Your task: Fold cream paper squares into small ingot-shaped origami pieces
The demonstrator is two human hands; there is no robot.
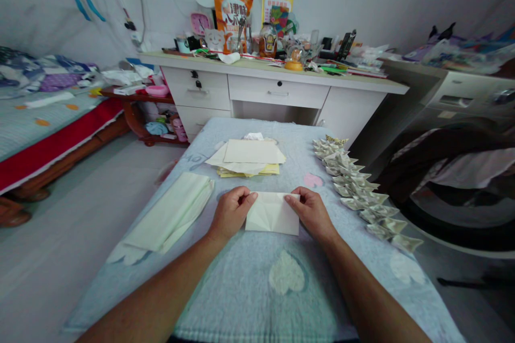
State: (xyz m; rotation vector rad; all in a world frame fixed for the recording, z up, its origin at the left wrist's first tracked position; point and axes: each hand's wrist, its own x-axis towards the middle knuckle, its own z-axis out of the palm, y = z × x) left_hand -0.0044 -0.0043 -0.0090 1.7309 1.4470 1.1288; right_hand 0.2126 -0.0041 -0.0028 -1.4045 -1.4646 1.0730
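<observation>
Left hand (229, 211) and right hand (316, 211) each pinch a far corner of creased paper sheet (272, 217), thumbs on top. Sheet's between them, long axis left-right (neither nearer).

Sheet (271, 220): plain off-white. Paper stack (251, 151): cream above, yellow below. Folded bundle (169, 213): pale greenish white. Folded paper pieces (354, 188): grey-white, mottled darker; the farthest, yellow with dark markings. Cloth (225, 289): pale blue, hearts (287, 272) in cream and pink. Drawer (257, 91): white. Bag (231, 2): orange, white lettering. Clock (200, 23): pink. Bed edging (64, 143): red. Washing machine (462, 84): silver-grey, dark door ring (438, 234).
</observation>
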